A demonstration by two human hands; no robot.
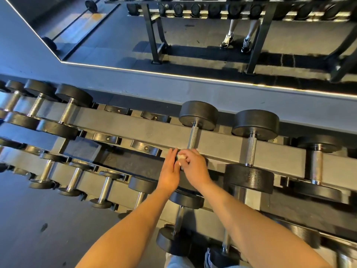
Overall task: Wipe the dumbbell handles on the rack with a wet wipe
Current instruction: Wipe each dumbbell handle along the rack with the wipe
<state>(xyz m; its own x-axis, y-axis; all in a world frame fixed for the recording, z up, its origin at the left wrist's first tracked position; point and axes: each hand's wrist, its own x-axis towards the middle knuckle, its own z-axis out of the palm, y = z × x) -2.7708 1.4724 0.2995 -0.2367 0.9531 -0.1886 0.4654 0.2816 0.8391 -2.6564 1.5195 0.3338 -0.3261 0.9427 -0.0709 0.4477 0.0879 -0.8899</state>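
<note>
A black dumbbell with a knurled steel handle (pixel 192 137) lies across the top tier of the rack (pixel 135 124). My two hands meet at the near end of that handle. My right hand (pixel 193 167) pinches a small crumpled wet wipe (pixel 181 157) against the handle's near end. My left hand (pixel 171 169) lies alongside with straight fingers touching the wipe. The near head of this dumbbell is hidden under my hands. Two more dumbbells (pixel 252 150) sit to the right on the same tier.
Several empty saddles (pixel 144 147) lie left of my hands. More dumbbells fill the top tier's left end (pixel 65 113) and the lower tier (pixel 105 187). A wall mirror (pixel 193 35) behind the rack shows the rack's reflection and a person's legs and shoes (pixel 236 42).
</note>
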